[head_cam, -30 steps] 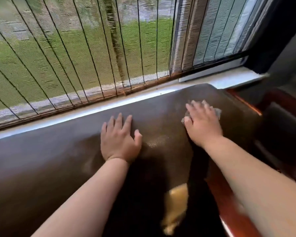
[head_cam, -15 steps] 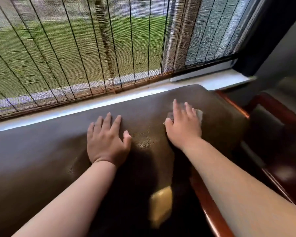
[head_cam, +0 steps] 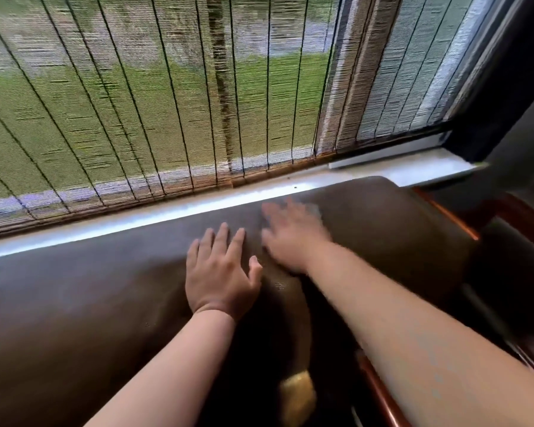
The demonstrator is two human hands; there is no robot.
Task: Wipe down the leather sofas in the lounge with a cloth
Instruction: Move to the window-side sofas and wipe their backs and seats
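Where blinds [head_cam: 154,97] hang, sill [head_cam: 111,224] behind sofa [head_cam: 74,303], wooden armrest [head_cam: 444,212] right.

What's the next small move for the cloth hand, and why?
Probably sweep the right hand with the cloth rightward along the sofa top: it sits close beside the flat left hand, with bare leather toward the end.

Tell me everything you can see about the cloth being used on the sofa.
Only a small pale grey corner of the cloth shows, poking out past the fingers of the right hand, which presses it flat on the top of the brown leather sofa back near the window sill. Motion blur hides its texture and full shape.
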